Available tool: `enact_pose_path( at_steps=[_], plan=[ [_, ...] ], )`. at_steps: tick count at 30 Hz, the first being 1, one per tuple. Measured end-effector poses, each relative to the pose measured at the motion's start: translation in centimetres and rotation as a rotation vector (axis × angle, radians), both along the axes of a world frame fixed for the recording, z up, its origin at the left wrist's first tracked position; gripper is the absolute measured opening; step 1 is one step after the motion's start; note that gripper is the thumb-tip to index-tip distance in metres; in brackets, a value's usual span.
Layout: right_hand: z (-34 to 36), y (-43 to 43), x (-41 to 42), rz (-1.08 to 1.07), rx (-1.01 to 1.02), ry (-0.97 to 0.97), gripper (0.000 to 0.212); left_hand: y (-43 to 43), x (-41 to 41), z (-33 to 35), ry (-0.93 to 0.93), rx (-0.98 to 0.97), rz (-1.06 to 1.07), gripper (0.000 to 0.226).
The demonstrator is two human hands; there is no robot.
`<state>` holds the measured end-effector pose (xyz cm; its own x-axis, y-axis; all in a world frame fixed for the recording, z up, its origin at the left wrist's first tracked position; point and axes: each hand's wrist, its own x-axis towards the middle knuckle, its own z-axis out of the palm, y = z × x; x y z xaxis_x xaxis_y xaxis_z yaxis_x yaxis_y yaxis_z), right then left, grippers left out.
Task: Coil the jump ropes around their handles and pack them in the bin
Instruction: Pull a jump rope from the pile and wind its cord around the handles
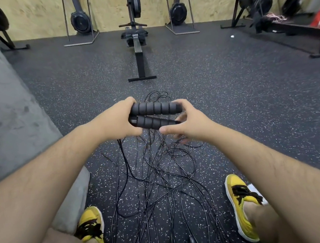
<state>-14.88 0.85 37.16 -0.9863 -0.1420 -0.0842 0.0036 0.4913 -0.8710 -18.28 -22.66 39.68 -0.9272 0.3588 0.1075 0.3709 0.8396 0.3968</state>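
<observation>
Above tangled black ropes (154,172), two ribbed black foam handles (155,108) sit paired.

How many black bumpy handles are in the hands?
2. The upper handle and the lower handle lie side by side, gripped at one end by the left hand. More may hide among the ropes at the bottom edge.

handles (155,108): two, black ribbed foam; side by side, one just above the other, near level; held up over the floor (230,95).
cords (160,175): thin, black, uncoiled; loose tangled loops on the floor below the handles.
</observation>
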Motion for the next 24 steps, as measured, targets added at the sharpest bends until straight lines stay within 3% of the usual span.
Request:
enact_pose_path(
  at_steps=[3, 10, 13, 19, 21, 24],
  plan=[
    [-0.2, -0.7, 0.2, -0.012, -0.243, -0.073, 0.095, 0.0, 0.1, -0.1, -0.013, -0.007, 0.028, 0.044],
    [-0.4, -1.3, 0.2, -0.068, -0.198, 0.04, 0.102, 0.1, 0.3, -0.6, 0.024, -0.127, -0.011, 0.079],
    [-0.4, -1.4, 0.2, -0.071, 0.025, 0.224, 0.103, 0.2, 0.2, -0.7, 0.052, -0.158, 0.0, 0.071],
    [-0.8, -2.0, -0.2, -0.11, 0.771, 0.556, 0.064, 1.4, 0.9, -0.4, 0.127, -0.219, -0.062, 0.068],
    [-0.7, -2.2, -0.5, -0.073, 0.831, 0.563, 0.049, 1.7, 1.1, -0.5, 0.149, -0.221, -0.101, 0.064],
    [-0.7, -2.4, -0.4, -0.024, 0.732, 0.502, 0.038, 1.7, 1.0, -0.9, 0.278, -0.321, -0.183, 0.059]
  ],
)
